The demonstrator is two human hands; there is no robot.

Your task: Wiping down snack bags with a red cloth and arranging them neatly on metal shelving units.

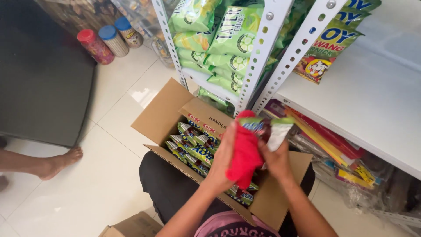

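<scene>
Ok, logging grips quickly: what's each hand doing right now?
Left hand: closed on a red cloth.
Right hand: closed on a snack packet.

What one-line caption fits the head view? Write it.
Left hand holds a red cloth against a snack packet in the right hand, above an open carton.

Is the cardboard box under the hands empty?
No, the open cardboard box holds rows of snack packets, while the left hand presses a red cloth against a packet held by the right hand.
</scene>
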